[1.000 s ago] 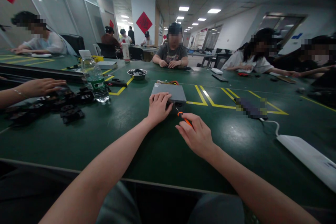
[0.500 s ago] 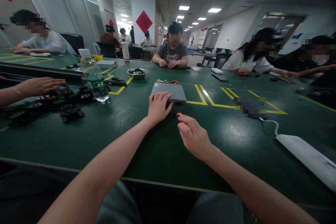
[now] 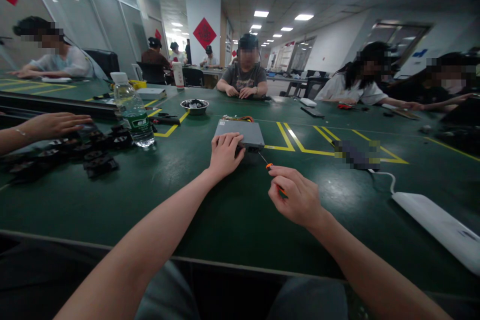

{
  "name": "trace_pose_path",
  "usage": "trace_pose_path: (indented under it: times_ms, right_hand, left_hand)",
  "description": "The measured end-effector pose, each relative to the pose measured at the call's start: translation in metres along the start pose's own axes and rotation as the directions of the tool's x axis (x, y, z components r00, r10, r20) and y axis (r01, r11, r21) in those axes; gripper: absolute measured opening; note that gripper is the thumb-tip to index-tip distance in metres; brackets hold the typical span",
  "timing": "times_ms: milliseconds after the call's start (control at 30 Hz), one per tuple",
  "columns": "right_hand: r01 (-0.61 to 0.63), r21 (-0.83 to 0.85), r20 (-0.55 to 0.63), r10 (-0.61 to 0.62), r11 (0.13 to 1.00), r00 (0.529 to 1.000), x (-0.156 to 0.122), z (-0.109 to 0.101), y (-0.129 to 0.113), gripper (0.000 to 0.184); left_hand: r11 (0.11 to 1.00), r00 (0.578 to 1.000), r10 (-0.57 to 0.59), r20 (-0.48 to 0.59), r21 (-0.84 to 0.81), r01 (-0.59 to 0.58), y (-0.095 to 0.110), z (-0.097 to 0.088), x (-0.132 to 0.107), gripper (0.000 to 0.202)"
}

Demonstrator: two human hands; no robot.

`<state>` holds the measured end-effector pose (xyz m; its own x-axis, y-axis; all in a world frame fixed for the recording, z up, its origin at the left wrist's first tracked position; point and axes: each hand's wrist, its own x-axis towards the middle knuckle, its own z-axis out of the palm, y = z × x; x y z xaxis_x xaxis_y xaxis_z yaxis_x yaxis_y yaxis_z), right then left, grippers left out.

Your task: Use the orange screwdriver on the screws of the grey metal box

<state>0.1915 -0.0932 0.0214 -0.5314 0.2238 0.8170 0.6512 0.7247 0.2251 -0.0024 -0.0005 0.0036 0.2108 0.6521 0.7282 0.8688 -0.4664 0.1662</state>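
A grey metal computer power supply (image 3: 247,132) lies on the green table in front of me, with coloured wires behind it. My left hand (image 3: 226,152) grips its near left corner, fingers over the top and thumb at the front side. In my right hand (image 3: 296,192) is a screwdriver (image 3: 269,166) with an orange and black handle. The thin shaft points up and left, its tip close to the front right of the power supply near the socket. Whether the tip touches it I cannot tell.
Left of me stand a water bottle (image 3: 134,115) and a pile of black parts (image 3: 99,160) under another person's hand (image 3: 56,127). A metal bowl (image 3: 194,106) of small parts sits beyond. To the right lie a blurred-out phone (image 3: 354,154) and a white power bank (image 3: 437,225) with a cable.
My right hand has moved right and slightly down with the screwdriver, whose tip is now farther right along the power supply's front. My left hand keeps its place on it.
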Motion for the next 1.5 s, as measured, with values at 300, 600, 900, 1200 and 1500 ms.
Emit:
trace_pose_path:
  times_ms: [300,600,900,1200,1500]
  right_hand:
    - [-0.026,-0.021,0.025,0.027,0.999,0.999,0.0,0.0,0.002,0.019]
    - [-0.022,-0.036,0.031,0.023,0.999,0.999,0.0,0.002,0.003,0.017]
    - [-0.067,-0.043,0.014,0.068,0.997,0.998,-0.003,0.003,0.006,0.017]
    - [-0.02,-0.072,0.028,0.022,0.997,0.999,0.003,0.002,0.0,0.012]
    - [-0.096,-0.337,0.024,0.11,0.937,0.994,0.004,-0.002,-0.002,0.016]
  left_hand:
    - [1.0,1.0,0.008,0.013,0.007,-0.008,-0.001,-0.001,0.0,0.032]
    - [1.0,1.0,0.003,0.012,0.006,-0.003,0.0,0.0,0.0,0.032]
    - [1.0,1.0,0.008,0.005,0.007,-0.008,-0.001,0.0,0.0,0.031]
    - [1.0,1.0,0.009,0.01,0.006,-0.009,-0.001,0.0,0.0,0.031]
    - [1.0,1.0,0.012,0.01,0.016,-0.012,-0.001,0.0,0.0,0.032]
